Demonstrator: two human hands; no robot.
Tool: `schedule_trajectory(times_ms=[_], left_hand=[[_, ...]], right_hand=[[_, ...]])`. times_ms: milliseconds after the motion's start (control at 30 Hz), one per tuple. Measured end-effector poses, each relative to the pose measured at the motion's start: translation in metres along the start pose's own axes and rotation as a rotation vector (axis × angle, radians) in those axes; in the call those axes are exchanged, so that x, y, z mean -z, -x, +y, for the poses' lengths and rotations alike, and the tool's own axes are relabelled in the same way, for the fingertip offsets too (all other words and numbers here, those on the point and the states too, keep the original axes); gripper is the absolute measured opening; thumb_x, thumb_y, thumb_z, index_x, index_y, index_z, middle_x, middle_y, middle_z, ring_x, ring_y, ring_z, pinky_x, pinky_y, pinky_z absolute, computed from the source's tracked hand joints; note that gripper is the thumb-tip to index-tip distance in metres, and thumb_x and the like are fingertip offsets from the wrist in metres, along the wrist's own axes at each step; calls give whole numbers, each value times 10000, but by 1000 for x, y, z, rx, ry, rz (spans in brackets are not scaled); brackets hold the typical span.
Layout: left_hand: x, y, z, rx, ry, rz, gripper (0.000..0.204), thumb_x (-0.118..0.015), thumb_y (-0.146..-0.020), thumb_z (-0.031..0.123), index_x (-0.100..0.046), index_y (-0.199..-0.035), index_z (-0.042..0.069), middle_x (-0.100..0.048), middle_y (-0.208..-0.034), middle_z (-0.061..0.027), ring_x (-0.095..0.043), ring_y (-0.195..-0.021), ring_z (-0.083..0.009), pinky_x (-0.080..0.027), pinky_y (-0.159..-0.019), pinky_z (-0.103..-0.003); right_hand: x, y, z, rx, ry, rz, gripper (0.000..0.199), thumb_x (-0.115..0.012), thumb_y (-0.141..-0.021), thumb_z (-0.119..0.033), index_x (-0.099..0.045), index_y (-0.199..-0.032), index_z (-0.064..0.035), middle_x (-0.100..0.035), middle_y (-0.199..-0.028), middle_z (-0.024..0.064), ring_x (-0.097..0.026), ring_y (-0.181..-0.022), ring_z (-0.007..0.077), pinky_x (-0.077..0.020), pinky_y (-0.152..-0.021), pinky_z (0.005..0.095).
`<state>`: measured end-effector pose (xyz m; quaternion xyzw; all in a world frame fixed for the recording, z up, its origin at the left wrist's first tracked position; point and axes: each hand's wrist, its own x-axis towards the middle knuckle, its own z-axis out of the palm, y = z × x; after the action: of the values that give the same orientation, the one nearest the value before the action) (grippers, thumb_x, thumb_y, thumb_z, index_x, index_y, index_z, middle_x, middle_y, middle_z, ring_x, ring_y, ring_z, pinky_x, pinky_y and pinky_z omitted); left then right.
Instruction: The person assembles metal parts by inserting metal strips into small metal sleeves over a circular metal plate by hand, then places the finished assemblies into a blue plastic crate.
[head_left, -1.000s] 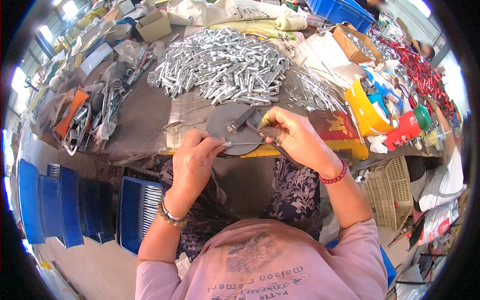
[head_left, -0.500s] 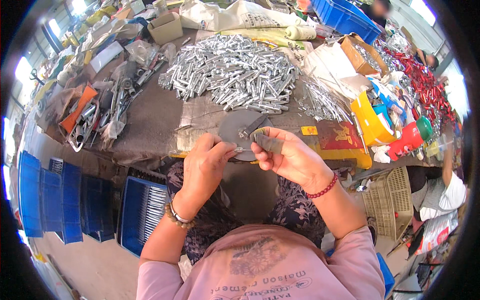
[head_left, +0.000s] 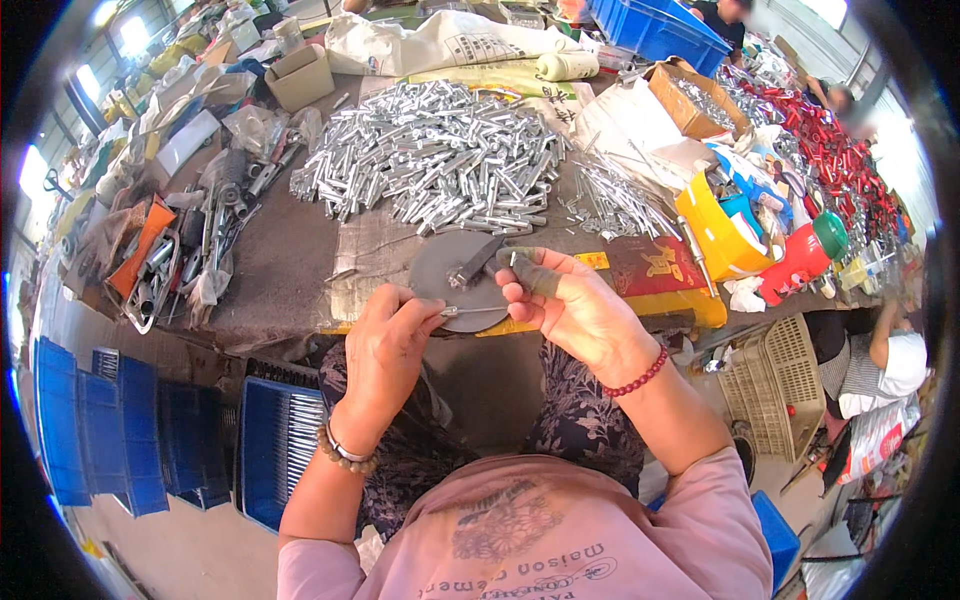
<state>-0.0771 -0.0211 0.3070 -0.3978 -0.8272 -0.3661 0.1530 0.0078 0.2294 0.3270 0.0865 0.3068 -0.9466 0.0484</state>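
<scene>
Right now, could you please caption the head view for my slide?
Left hand pinches a thin metal rod over a grey disc, right hand close by, metal parts heaped beyond.

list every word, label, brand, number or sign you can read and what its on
I won't copy wording, only say where it stands:
Pink shirt: dark lettering, upside down in this view.
Red sheet on the table: a large gold character.
White sack at the back: dark print, too small to read.
Yellowish sack: dark characters, partly covered.
White bag, right: red print, blurred.
</scene>
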Motion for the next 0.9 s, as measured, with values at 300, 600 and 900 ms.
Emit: schedule_trajectory(times_ms=[300,600,900], left_hand=[[-1,3,-1,-16,-16,24,154,-840,-892,61,-802,-1040,82,-680,-975,-112,-700,-868,-337,-563,-747,-417],[-1,2,-5,-31,4,25,165,-846,-871,52,-800,-1027,78,-674,-939,-99,-689,-853,-333,-553,-728,-424],[-1,2,-5,-35,0,31,183,-850,-847,52,-785,-1016,84,-664,-933,-92,-683,-852,-331,-546,-712,-435]], right_hand=[[-1,1,-7,87,108,-31,142,-707,-1059,-77,-723,-1190,-25,-788,-1046,99,-769,-884,162,-664,-791,306],[-36,-5,23,323,838,79,123,-773,-1014,-48,-749,-1120,10,-763,-1011,17,-688,-818,59,-595,-764,241],[-26,-25,47,961,1732,91,167,-859,-792,-38,-775,-927,-90,-681,-1030,25,-655,-1038,265,-467,-941,432]])
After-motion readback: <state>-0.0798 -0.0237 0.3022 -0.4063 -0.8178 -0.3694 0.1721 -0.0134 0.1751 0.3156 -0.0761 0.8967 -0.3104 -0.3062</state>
